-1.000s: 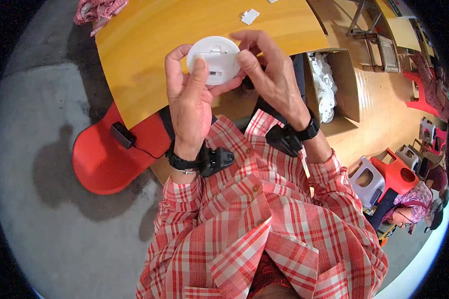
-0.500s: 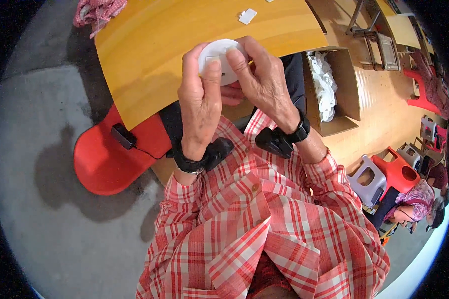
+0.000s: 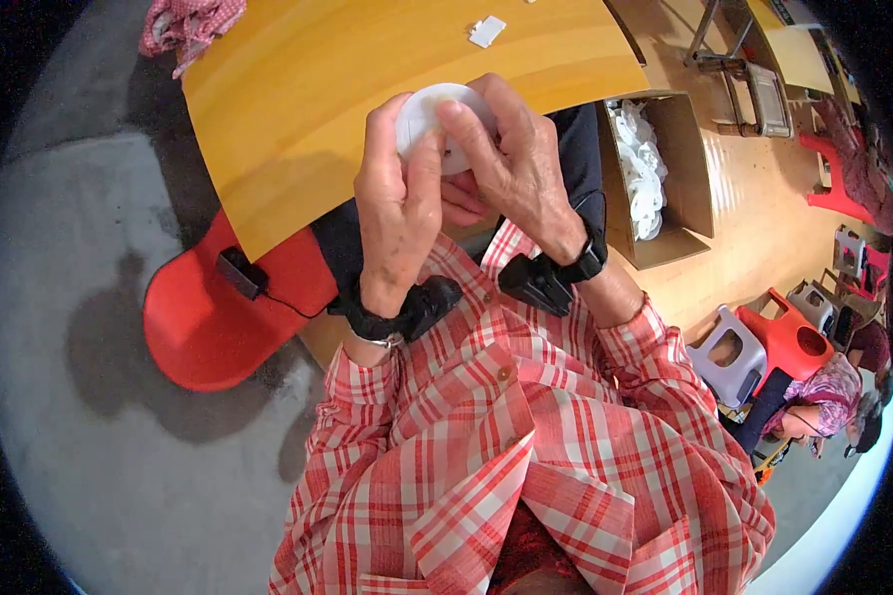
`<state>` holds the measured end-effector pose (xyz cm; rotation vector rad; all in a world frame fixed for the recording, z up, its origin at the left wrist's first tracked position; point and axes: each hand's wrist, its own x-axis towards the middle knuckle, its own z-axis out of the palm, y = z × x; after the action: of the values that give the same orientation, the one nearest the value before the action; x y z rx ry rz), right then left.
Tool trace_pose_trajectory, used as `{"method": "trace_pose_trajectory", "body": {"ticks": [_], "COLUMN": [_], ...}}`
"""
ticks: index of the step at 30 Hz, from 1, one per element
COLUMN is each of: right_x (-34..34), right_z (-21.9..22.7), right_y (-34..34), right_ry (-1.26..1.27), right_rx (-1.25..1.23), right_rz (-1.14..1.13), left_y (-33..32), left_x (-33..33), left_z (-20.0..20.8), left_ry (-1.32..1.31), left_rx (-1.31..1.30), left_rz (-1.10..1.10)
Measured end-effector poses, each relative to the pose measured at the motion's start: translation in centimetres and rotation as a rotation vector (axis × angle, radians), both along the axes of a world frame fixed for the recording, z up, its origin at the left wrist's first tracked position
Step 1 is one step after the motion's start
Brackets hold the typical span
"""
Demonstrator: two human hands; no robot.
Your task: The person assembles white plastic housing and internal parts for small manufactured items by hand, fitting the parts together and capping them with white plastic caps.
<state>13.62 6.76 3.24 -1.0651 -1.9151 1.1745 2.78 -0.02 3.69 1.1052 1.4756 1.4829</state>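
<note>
Between my two hands, just above the near edge of the wooden table, is a round white plastic disc-shaped piece point(image 3: 430, 102). My left hand point(image 3: 397, 193) grips its left side, thumb pressed on the face. My right hand point(image 3: 516, 164) holds the right side, its thumb lying across the upper part of the face. Fingers of both hands curl beneath the disc, partly hidden. A small dark spot shows low on its face, near the thumbs. Farther off on the table lies a small flat white plastic piece point(image 3: 486, 32), touched by neither hand.
The yellow wooden table point(image 3: 298, 109) spreads ahead. A cardboard box point(image 3: 690, 169) of white pieces stands at its right. A red stool point(image 3: 208, 327) with a black adapter point(image 3: 240, 273) is on my left. Pink checked cloth point(image 3: 184, 35) hangs at the far-left corner. Another person point(image 3: 814, 402) sits far right.
Both thumbs have shifted on the disc's face; the left one has slid down beside the right thumb. The disc stays in both hands at nearly the same spot.
</note>
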Motion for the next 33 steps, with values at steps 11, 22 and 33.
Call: {"method": "trace_pose_trajectory", "body": {"ticks": [11,22,33], "right_x": [1.0,4.1,28.5], "right_z": [-0.2,-0.3,-17.6], "right_y": [0.4,0.8,5.2], "right_ry": [-0.044,0.038,0.05], "right_rx": [0.116,-0.116,-0.755], "right_rz": [0.111,-0.123,-0.802], "left_y": [1.6,3.9,17.7], "left_x": [-0.2,0.2,-11.8], "left_z": [0.4,0.6,-3.7], "left_ry": [-0.297,-0.121,1.059], "left_rx": [-0.183,-0.352,0.139], "left_rz": [0.07,-0.183,0.211]}}
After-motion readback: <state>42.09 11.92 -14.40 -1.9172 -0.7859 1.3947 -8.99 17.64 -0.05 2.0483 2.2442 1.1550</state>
